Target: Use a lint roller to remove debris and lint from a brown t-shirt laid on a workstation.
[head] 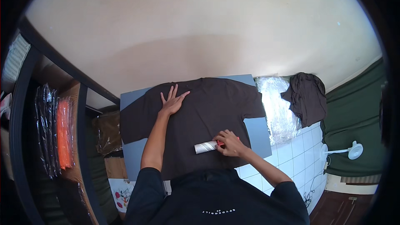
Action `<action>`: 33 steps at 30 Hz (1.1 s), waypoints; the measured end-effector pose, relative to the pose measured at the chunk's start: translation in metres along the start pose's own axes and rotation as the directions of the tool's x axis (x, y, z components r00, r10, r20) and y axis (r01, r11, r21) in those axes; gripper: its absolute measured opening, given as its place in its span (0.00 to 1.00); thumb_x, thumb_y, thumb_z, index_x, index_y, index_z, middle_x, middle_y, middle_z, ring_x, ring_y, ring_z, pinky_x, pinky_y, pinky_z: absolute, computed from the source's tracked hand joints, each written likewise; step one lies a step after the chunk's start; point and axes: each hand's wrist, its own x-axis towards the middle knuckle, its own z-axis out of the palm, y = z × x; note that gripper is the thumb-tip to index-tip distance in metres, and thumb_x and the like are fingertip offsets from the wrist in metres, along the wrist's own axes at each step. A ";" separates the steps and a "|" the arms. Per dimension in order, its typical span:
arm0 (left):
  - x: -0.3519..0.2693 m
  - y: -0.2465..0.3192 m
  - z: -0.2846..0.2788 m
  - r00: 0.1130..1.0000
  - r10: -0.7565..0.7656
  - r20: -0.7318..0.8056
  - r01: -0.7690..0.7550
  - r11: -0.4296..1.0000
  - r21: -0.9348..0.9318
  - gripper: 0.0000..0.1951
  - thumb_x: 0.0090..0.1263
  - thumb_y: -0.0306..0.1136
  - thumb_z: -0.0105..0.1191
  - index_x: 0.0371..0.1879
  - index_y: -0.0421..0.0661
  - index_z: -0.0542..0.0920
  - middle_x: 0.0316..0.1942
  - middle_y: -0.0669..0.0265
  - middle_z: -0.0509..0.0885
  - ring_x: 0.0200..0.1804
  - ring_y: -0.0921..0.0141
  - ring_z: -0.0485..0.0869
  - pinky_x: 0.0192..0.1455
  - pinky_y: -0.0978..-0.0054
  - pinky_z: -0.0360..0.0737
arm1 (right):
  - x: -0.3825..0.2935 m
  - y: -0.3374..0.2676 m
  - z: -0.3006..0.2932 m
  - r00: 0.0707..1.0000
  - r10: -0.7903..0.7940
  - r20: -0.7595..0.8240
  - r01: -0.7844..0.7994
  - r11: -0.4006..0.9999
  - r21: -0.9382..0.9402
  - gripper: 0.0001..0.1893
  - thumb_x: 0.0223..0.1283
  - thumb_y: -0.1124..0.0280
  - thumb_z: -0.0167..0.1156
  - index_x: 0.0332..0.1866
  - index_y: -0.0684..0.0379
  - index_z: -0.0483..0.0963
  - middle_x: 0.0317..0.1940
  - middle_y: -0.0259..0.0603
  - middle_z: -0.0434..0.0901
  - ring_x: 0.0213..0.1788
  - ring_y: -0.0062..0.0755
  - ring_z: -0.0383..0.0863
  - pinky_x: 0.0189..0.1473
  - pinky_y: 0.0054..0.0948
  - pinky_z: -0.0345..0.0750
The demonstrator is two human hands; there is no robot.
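A dark brown T-shirt (200, 115) lies spread on a blue-grey tabletop (261, 137). Near its collar, my left hand (172, 101) rests on the fabric with fingers spread, holding nothing. Lower on the shirt, my right hand (229, 143) grips the red handle of a lint roller (205, 147), whose white, diagonally striped roll lies against the cloth and points left. Part of the handle is hidden by my fingers.
Clear plastic packaging (278, 109) lies to the right, with a crumpled dark garment (307, 100) partly over it. A shelf (82, 109) on the left holds plastic-wrapped black and orange goods (65, 132). A wall (203, 25) stands behind the table; a white fan (355, 150) is at right.
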 end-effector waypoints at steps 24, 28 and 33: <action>0.002 0.001 0.009 1.000 0.016 -0.013 -0.016 1.000 0.007 0.26 0.87 0.58 0.24 0.79 0.82 0.67 0.89 0.68 0.35 0.89 0.62 0.31 0.82 0.37 0.18 | 0.005 0.013 0.060 0.641 0.288 -0.711 -0.442 0.896 -0.037 0.21 0.67 0.65 0.70 0.21 0.58 0.69 0.21 0.41 0.73 0.25 0.42 0.75 0.31 0.41 0.69; -0.027 0.016 0.027 0.947 0.112 -0.300 -0.217 0.913 -0.345 0.27 0.88 0.55 0.28 0.80 0.70 0.67 0.88 0.60 0.44 0.89 0.61 0.36 0.83 0.40 0.23 | 0.014 -0.001 0.060 0.461 0.503 -0.732 -0.525 0.819 0.232 0.23 0.66 0.66 0.70 0.19 0.57 0.66 0.19 0.41 0.70 0.23 0.42 0.73 0.30 0.39 0.68; -0.110 0.088 0.081 0.935 0.276 -0.223 -0.315 0.361 -0.878 0.31 0.89 0.49 0.27 0.81 0.44 0.65 0.82 0.59 0.65 0.85 0.60 0.57 0.86 0.65 0.49 | 0.016 -0.015 0.049 0.471 0.441 -0.764 -0.465 0.860 0.210 0.23 0.67 0.67 0.70 0.20 0.58 0.65 0.19 0.40 0.70 0.23 0.42 0.73 0.30 0.41 0.67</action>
